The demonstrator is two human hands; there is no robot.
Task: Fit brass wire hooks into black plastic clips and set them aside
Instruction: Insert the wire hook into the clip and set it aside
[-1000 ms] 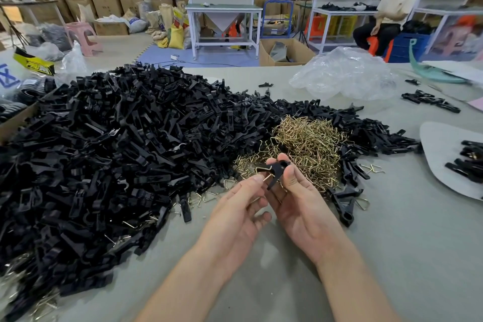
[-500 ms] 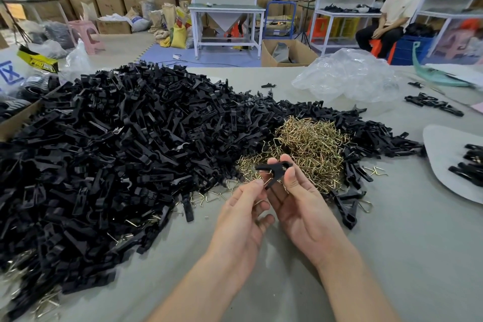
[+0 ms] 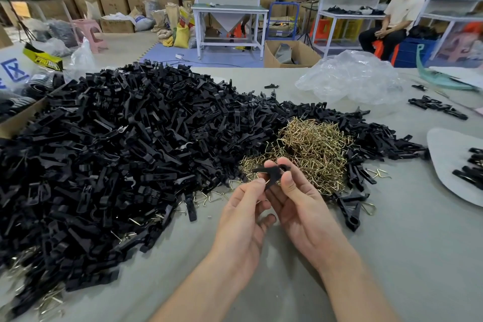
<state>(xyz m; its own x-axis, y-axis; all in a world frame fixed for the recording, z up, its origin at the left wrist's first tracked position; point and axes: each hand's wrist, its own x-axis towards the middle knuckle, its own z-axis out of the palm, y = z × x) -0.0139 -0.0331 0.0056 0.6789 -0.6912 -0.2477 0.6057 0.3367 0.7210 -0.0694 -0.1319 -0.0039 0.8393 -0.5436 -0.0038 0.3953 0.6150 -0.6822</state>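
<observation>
**Black clip up between both hands, over the brass heap**

The right hand (image 3: 300,206) has a black clip (image 3: 271,171) pinched between thumb and fingertip, lifted just above the table (image 3: 392,256), right in front of the pile of brass hooks (image 3: 311,151). Look at the clip: flat, matte black plastic, one long thin arm pointing left, a short curled nub on the right, a stem running down and left toward the palm.

The left hand (image 3: 243,217) is tight alongside, fingers curled inward, its upper tip touching the clip's lower end. A glint of brass shows there, but whether those fingers actually hold a hook, I cannot tell.

Behind, the brass hooks sit in a tangled, shiny gold mound, with the huge heap of loose black clips (image 3: 117,151) wrapping round it and spreading left. A few stray hooks lie on the table at the heap's edge. Far right, several clips (image 3: 470,170) lie on a grey pad (image 3: 449,154). A crumpled clear plastic bag (image 3: 350,78) sits beyond.
</observation>
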